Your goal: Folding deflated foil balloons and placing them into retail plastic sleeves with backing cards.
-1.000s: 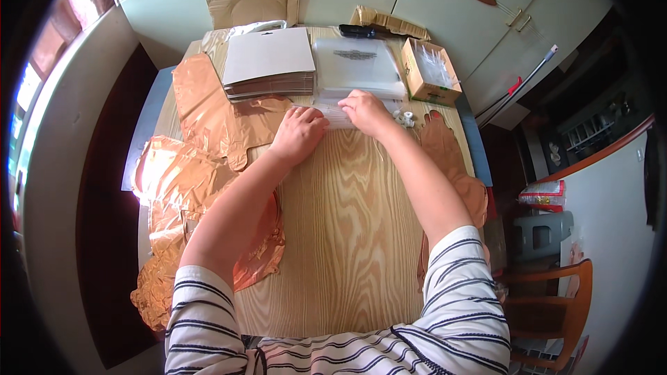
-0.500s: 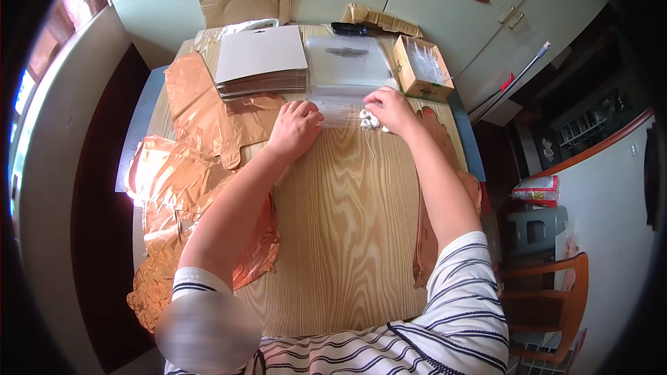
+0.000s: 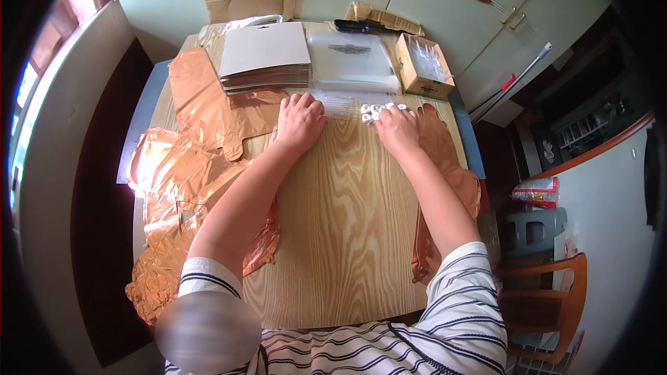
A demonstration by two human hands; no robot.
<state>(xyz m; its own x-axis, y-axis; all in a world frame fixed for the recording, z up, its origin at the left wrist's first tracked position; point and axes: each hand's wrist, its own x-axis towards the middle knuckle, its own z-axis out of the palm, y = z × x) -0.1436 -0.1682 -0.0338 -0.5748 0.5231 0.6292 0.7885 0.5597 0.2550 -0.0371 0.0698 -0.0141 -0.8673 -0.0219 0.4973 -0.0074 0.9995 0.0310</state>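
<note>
My left hand (image 3: 301, 122) rests with curled fingers at the left end of a bundle of thin clear plastic strips (image 3: 345, 105). Whatever its fingertips may hold is hidden beneath it. Opposite, my right hand (image 3: 398, 130) reaches over a cluster of small white pieces (image 3: 368, 110), fingers bent down and drawn together among them. Those pieces look rounded, with dark centres, but are too small to name. Just behind the strips lies a stack of clear plastic sleeves (image 3: 353, 62). To its left stands a pile of white-topped cardboard sheets (image 3: 265, 48).
Crumpled copper-coloured foil pieces (image 3: 187, 167) cover the table's left side. More brown foil (image 3: 445, 142) lies along the right edge. An open cardboard box (image 3: 425, 66) with clear plastic items stands at the back right, beside a black object (image 3: 352, 26). A wooden chair (image 3: 556, 305) is at right.
My right hand has come down and slightly nearer, onto the white pieces, which sit in a wider cluster. A thin cord near them no longer shows. My left hand stays about where it was.
</note>
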